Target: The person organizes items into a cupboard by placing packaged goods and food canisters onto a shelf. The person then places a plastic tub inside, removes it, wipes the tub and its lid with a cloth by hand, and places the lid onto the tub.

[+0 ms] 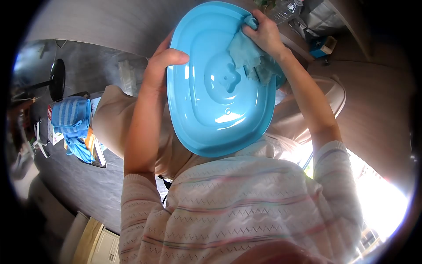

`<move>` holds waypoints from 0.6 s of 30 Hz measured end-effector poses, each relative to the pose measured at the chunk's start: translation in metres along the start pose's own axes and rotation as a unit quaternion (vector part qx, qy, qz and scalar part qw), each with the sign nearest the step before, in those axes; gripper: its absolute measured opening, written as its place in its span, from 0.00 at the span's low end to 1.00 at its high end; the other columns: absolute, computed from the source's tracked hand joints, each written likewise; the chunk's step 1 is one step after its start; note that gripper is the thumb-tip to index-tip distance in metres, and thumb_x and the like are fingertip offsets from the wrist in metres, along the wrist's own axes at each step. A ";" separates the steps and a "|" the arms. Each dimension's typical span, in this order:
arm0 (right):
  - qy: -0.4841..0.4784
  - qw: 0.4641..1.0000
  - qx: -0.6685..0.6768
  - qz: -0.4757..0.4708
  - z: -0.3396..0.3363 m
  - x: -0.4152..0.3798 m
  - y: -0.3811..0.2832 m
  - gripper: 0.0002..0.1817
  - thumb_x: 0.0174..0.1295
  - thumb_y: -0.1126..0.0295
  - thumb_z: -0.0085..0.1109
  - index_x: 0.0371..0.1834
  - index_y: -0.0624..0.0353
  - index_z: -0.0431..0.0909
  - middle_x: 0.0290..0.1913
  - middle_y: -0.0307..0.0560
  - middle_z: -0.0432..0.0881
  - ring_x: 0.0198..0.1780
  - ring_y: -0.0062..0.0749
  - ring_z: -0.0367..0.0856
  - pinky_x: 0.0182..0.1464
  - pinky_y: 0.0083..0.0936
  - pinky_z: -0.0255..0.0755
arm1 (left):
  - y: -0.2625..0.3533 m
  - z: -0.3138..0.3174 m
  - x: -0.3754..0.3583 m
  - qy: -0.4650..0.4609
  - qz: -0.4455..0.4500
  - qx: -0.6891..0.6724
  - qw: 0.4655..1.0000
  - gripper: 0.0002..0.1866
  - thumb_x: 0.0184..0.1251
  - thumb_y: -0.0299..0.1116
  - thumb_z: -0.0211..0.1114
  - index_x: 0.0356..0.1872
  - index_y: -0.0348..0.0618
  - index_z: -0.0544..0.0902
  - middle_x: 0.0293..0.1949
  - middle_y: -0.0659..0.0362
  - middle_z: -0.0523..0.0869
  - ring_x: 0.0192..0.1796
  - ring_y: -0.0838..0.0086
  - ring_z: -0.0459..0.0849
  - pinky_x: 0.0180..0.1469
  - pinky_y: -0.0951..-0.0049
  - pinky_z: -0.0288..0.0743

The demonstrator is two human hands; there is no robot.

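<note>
A glossy blue plastic lid (204,105), oval with a raised rim and stepped rings, is held up tilted over my lap. My left hand (163,66) grips its left edge, thumb on the near face and fingers hidden behind. At the upper right of the lid, my right hand (267,36) pinches a crumpled pale blue-green cloth (248,55). The cloth hangs down over the lid's right side and touches its surface. Part of the rim on that side is covered by the cloth and my forearm.
To the left, blue striped towels (70,116) lie piled on a dark-edged tray or seat. A clear plastic bottle (285,11) and a small blue box (323,46) stand at the upper right. A wooden panel (369,105) runs along the right; bright light enters at lower right.
</note>
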State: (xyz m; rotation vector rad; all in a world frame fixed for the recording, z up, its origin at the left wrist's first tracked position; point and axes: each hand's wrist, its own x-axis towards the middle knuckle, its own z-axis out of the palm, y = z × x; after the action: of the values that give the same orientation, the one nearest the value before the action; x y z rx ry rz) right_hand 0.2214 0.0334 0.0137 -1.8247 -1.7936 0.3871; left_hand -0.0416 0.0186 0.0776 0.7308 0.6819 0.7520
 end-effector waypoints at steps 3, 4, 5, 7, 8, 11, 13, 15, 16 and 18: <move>0.074 0.992 -0.010 -0.100 -0.006 0.009 -0.010 0.22 0.46 0.62 0.59 0.47 0.54 0.72 0.36 0.53 0.79 0.39 0.47 0.77 0.44 0.35 0.71 | -0.002 -0.005 0.005 -0.012 -0.016 -0.003 1.000 0.38 0.39 0.35 0.58 0.59 0.33 0.63 0.47 0.48 0.75 0.49 0.62 0.75 0.49 0.67 0.72; 0.064 0.992 -0.024 -0.108 -0.008 0.013 -0.018 0.22 0.45 0.62 0.60 0.45 0.56 0.72 0.37 0.53 0.77 0.41 0.47 0.75 0.44 0.38 0.69 | -0.003 -0.007 0.006 -0.017 -0.022 -0.004 1.000 0.38 0.39 0.35 0.58 0.59 0.33 0.63 0.47 0.48 0.75 0.49 0.63 0.75 0.49 0.67 0.72; 0.054 0.991 -0.039 -0.117 -0.013 0.017 -0.033 0.22 0.44 0.63 0.61 0.43 0.58 0.71 0.38 0.54 0.76 0.43 0.47 0.74 0.45 0.40 0.67 | -0.003 -0.005 0.006 -0.023 -0.026 -0.015 0.999 0.37 0.40 0.34 0.58 0.59 0.33 0.63 0.47 0.48 0.75 0.49 0.63 0.76 0.49 0.67 0.72; 0.025 0.993 -0.059 -0.098 -0.018 0.022 -0.041 0.24 0.43 0.63 0.62 0.45 0.60 0.70 0.41 0.54 0.75 0.47 0.48 0.72 0.47 0.41 0.65 | 0.001 -0.002 0.007 -0.032 -0.033 -0.040 0.998 0.37 0.40 0.34 0.58 0.59 0.33 0.63 0.47 0.48 0.75 0.48 0.63 0.76 0.49 0.67 0.72; 0.018 0.994 -0.057 -0.087 -0.016 0.022 -0.038 0.25 0.43 0.63 0.62 0.46 0.60 0.70 0.41 0.54 0.75 0.47 0.48 0.72 0.47 0.41 0.65 | 0.000 -0.001 0.008 -0.030 -0.024 -0.029 0.999 0.37 0.40 0.34 0.58 0.59 0.33 0.63 0.47 0.48 0.75 0.49 0.63 0.76 0.50 0.67 0.72; -0.008 0.998 -0.052 -0.040 -0.009 0.014 -0.016 0.26 0.44 0.62 0.61 0.49 0.57 0.70 0.40 0.54 0.77 0.44 0.47 0.74 0.46 0.38 0.68 | -0.003 -0.002 0.008 -0.027 -0.003 -0.013 1.000 0.37 0.40 0.35 0.58 0.59 0.33 0.63 0.48 0.48 0.75 0.49 0.63 0.75 0.50 0.67 0.71; -0.023 0.999 -0.047 0.011 -0.007 0.008 -0.002 0.25 0.47 0.59 0.60 0.51 0.51 0.70 0.36 0.55 0.79 0.38 0.47 0.78 0.43 0.33 0.73 | -0.003 -0.003 0.007 -0.033 0.004 -0.018 0.999 0.37 0.40 0.35 0.58 0.59 0.34 0.63 0.48 0.48 0.74 0.49 0.63 0.75 0.51 0.67 0.71; -0.006 0.999 -0.039 -0.021 -0.005 0.008 0.003 0.23 0.46 0.58 0.62 0.47 0.52 0.72 0.37 0.53 0.77 0.41 0.47 0.76 0.43 0.36 0.71 | -0.005 -0.002 0.007 -0.031 0.000 -0.016 0.999 0.37 0.40 0.35 0.58 0.59 0.33 0.63 0.48 0.48 0.74 0.49 0.63 0.75 0.51 0.68 0.71; 0.003 0.999 -0.035 -0.037 -0.005 0.007 0.004 0.23 0.46 0.58 0.62 0.45 0.53 0.73 0.38 0.52 0.77 0.43 0.48 0.74 0.44 0.37 0.71 | -0.006 -0.002 0.007 -0.031 -0.002 -0.013 0.999 0.38 0.40 0.35 0.58 0.59 0.33 0.63 0.48 0.48 0.74 0.49 0.63 0.75 0.51 0.68 0.71; -0.005 0.997 -0.033 -0.075 -0.017 0.013 -0.025 0.28 0.44 0.62 0.62 0.51 0.57 0.68 0.44 0.52 0.75 0.49 0.47 0.71 0.49 0.40 0.65 | -0.006 -0.003 0.009 -0.026 -0.008 -0.004 1.000 0.37 0.40 0.35 0.58 0.58 0.33 0.63 0.48 0.48 0.74 0.49 0.63 0.75 0.51 0.68 0.71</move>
State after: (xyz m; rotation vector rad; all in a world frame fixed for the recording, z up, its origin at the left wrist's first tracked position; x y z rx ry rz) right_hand 0.2117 0.0426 0.0439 -1.7200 -1.9563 0.2830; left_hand -0.0368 0.0234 0.0684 0.7343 0.6366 0.7194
